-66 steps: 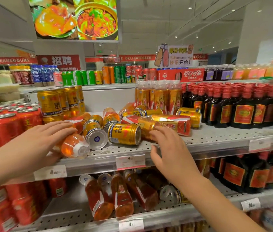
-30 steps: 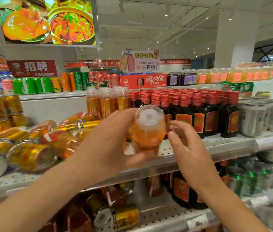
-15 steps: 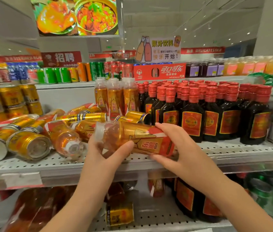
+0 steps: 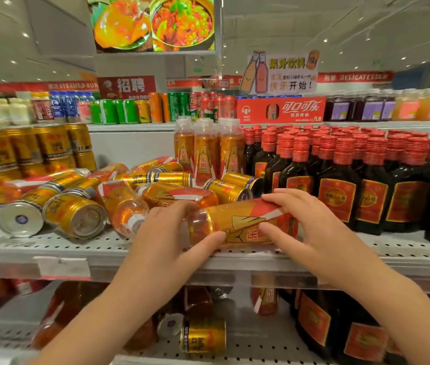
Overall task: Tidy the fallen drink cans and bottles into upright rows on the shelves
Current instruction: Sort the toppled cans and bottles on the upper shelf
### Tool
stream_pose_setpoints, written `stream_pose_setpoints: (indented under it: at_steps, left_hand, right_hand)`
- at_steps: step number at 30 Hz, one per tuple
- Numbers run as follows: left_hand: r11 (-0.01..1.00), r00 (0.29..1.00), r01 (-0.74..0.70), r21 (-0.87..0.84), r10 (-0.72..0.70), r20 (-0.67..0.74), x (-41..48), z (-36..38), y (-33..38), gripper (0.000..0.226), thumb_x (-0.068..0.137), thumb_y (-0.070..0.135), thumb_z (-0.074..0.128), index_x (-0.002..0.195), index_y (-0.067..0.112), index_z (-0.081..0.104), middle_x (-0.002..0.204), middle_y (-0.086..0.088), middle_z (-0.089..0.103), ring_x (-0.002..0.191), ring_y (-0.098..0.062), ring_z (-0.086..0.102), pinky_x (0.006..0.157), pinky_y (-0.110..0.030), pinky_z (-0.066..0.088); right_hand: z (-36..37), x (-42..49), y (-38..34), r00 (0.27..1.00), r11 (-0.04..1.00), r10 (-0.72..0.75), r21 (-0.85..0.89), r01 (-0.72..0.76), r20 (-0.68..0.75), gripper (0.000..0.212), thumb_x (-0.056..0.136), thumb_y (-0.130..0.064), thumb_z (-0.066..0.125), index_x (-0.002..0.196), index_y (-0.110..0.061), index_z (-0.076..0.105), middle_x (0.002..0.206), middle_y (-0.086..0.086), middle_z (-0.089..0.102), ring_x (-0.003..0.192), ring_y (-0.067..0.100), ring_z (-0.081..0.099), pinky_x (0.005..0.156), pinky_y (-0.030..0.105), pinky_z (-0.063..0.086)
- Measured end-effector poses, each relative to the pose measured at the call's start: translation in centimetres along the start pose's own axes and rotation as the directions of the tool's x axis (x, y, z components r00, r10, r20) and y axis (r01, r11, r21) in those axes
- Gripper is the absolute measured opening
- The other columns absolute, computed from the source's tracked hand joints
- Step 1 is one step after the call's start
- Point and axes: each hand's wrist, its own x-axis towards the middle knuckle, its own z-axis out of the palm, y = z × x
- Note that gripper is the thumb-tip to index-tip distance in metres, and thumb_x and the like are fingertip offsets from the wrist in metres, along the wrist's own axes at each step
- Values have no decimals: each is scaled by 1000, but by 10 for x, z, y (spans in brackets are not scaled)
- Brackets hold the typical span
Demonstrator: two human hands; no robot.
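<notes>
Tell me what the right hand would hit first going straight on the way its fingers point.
Beyond the bottle the right hand grips, probably the fallen gold can; depth unclear.

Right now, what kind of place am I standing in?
Probably a supermarket drinks aisle: a perforated metal shelf with a price-tag strip, massed rows of red-capped dark bottles, and a Delicatessen sign in the background.

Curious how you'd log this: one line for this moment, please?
left hand: grips orange bottle | right hand: grips same bottle | bottle: on its side at shelf front | gold cans: fallen
</notes>
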Motion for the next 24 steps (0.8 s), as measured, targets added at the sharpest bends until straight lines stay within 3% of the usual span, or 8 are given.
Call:
stream_pose_setpoints:
  at_steps: [5,8,11,14,16,19,22,24]
  left_hand:
    - [964,996,-89,252,88,14,12,-9,0,68,87,83,38,129,34,59,116,18,49,114,-6,40,96,-30,42]
    - [951,988,-147,272,127,91,26,-16,-3,77,83,87,30,138,38,53,125,20,45,121,-2,35,100,-26,36]
    - [971,974,-183,155,158,161,49,-19,-3,76,83,89,27,139,42,48,130,29,38,122,9,29,97,-18,28]
    - [940,957,-253,229,207,205,86,-14,-1,67,89,79,37,141,37,46,136,17,45,122,-1,38,94,-24,32]
    - [928,946,-246,279,166,280,118,-8,-1,65,91,73,44,141,32,44,137,7,50,119,-12,47,91,-29,40]
    - [940,876,-179,292,17,482,160,4,-1,83,87,77,50,149,25,35,144,-2,52,115,-21,55,89,-34,48]
    - [928,777,-199,314,-46,628,183,19,1,97,82,83,51,154,22,29,146,-6,52,112,-23,55,86,-33,45]
    - [930,749,-203,307,-55,660,189,28,0,101,79,86,50,154,21,28,145,-7,52,115,-26,54,87,-34,44]
  right_hand:
    - [1,14,-10,1000,999,-2,-47,0,-25,52,94,-64,44,140,-40,50,136,-27,45,126,-14,31,98,6,23]
    - [-5,29,-13,999,998,-30,-58,27,-40,50,96,-62,41,136,-35,55,130,-25,49,122,-12,36,96,7,26]
    - [-9,46,-15,998,992,-45,-117,38,-54,46,99,-55,41,133,-29,59,127,-19,54,119,-9,41,95,7,29]
    - [0,53,-20,997,985,-69,-158,62,-35,40,106,-42,38,128,-22,65,124,-11,62,119,1,49,99,13,32]
    - [8,53,-20,997,988,-70,-143,65,-31,40,106,-35,35,126,-20,67,121,-9,64,117,3,51,100,12,33]
    - [12,53,-16,997,996,-37,-86,31,-72,40,105,-35,35,126,-22,66,119,-14,63,116,-2,51,98,7,33]
    - [14,54,-14,996,999,-14,-33,11,-85,40,106,-42,33,127,-29,63,117,-21,61,114,-5,52,94,10,38]
    - [13,55,-15,998,1000,-22,-19,21,-60,41,105,-50,31,130,-35,60,118,-26,59,115,-8,52,92,7,38]
